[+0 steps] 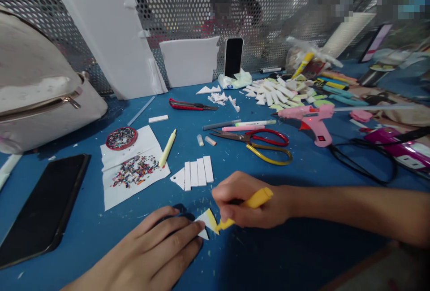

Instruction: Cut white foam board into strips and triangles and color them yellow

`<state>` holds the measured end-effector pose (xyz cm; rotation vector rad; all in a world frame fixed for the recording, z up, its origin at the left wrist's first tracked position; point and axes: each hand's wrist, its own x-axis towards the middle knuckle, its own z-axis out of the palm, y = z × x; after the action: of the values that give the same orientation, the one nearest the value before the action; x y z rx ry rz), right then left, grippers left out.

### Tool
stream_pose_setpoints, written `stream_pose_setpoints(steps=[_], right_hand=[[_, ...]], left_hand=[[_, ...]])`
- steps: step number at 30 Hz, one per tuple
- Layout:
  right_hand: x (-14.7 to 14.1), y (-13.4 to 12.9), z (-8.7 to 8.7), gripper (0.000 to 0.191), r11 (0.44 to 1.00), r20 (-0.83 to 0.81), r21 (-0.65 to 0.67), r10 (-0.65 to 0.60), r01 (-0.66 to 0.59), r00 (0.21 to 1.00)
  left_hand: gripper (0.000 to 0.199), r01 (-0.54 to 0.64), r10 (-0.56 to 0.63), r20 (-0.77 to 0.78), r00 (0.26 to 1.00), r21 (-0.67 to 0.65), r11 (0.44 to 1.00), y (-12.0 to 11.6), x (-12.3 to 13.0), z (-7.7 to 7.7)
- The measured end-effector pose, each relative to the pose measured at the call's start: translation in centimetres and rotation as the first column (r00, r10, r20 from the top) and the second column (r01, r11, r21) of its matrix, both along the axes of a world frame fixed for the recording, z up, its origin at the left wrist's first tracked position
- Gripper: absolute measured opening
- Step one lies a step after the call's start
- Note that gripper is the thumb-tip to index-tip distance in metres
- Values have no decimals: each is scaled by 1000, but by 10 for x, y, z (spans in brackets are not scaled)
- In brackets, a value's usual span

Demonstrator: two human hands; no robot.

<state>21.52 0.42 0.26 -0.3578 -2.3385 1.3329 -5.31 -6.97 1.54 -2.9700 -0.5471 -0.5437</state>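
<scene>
My right hand (248, 199) is closed around a yellow marker (258, 197), its tip touching the right edge of a small white foam piece (205, 219). A yellow band runs along that edge. With fingers stretched out flat, my left hand (164, 241) presses the piece's left side onto the blue table and covers part of it. Just beyond lie several white foam strips (200, 172) in a row, with a pointed piece (178, 178) at their left end. A pale yellow marker (168, 147) rests on a paper sheet (110, 197) near scattered beads (136, 170).
Scissors (255, 141), pens (243, 128) and a red cutter knife (191, 105) lie beyond my hands. At right are a pink glue gun (314, 118) and its black cable (363, 174). A phone (43, 206) and a white bag (43, 80) occupy the left. Foam pieces (275, 91) are heaped behind.
</scene>
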Motion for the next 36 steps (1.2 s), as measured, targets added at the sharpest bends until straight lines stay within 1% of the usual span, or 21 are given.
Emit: stream_pose_setpoints(steps=[2, 5, 8, 10, 14, 18, 22, 26, 29, 32, 36], right_hand=[[0, 0, 0, 30, 1000, 10, -10, 20, -20, 1000], [1, 1, 0, 28, 999, 6, -30, -9, 9, 1000], [1, 1, 0, 28, 999, 22, -36, 27, -26, 999], [1, 1, 1, 27, 999, 27, -40, 30, -29, 999], [1, 1, 0, 26, 995, 8, -78, 59, -58, 998], [1, 1, -1, 27, 994, 1, -87, 65, -65, 998], [1, 2, -1, 27, 996, -2, -89, 16, -16, 1000], [1, 2, 1, 33, 993, 7, -99, 67, -66, 998], [2, 2, 1, 33, 996, 17, -82, 35, -34, 999], [2, 2, 1, 34, 994, 25, -82, 70, -67, 997], [2, 2, 1, 32, 994, 6, -99, 38, -37, 999]], left_hand=[[39, -5, 5, 17, 1000, -6, 1000, -1, -1, -2], [39, -1, 2, 23, 1000, -23, 1000, -2, -2, -7], [39, -15, 18, 56, 998, -39, 999, -3, -2, -11], [39, -19, 21, 68, 997, -33, 999, -3, -1, -13], [38, -27, 29, 79, 996, -33, 999, -3, -1, -15], [35, -24, 26, 68, 997, -31, 999, -5, -3, -17], [35, -21, 24, 51, 998, -50, 999, -6, -4, -17], [38, -30, 36, 77, 996, -70, 997, -6, -3, -15], [39, -32, 36, 68, 997, -67, 997, -7, -3, -16], [39, -34, 39, 78, 996, -72, 997, -7, -4, -19], [38, -36, 43, 73, 996, -85, 996, -8, -4, -21]])
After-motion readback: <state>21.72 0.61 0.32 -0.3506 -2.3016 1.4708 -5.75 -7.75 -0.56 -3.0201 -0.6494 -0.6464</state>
